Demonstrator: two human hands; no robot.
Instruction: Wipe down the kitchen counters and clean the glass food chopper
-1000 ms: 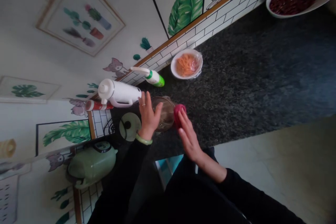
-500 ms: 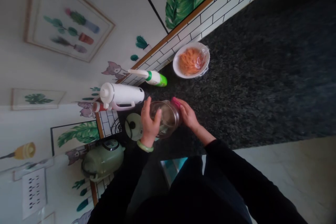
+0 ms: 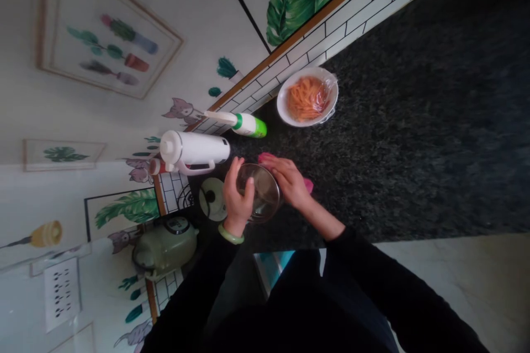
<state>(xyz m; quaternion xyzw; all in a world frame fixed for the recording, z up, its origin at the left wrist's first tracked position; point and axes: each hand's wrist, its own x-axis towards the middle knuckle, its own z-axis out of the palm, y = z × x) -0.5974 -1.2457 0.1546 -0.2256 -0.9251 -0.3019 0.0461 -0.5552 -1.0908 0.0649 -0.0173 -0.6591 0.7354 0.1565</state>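
A clear, round glass vessel [image 3: 265, 196] with a rim is in front of me over the dark counter; whether it is a jar or a pot I cannot tell. My left hand [image 3: 238, 197] is wrapped around its left side, thumb over the rim. A green bangle [image 3: 231, 234] circles that wrist. On the vessel's right side, my right hand [image 3: 290, 181] presses a pink cloth [image 3: 308, 185] to the glass, with cloth showing at the fingertips and under the palm. Left of the vessel lies a round, pale green lid-like piece [image 3: 213, 209] with a dark knob.
A white thermos jug [image 3: 201, 149] and a white-green bottle [image 3: 250, 125] stand by the wall. Beyond the hands, a white bowl of shredded carrot [image 3: 308, 98] under plastic film sits on the black counter [image 3: 393, 149]. A green rice cooker [image 3: 168, 248] is at left.
My right hand with the pink cloth has slid toward the far side of the vessel, its fingers now flatter. The vessel shows more of its opening. My left hand keeps its grip.
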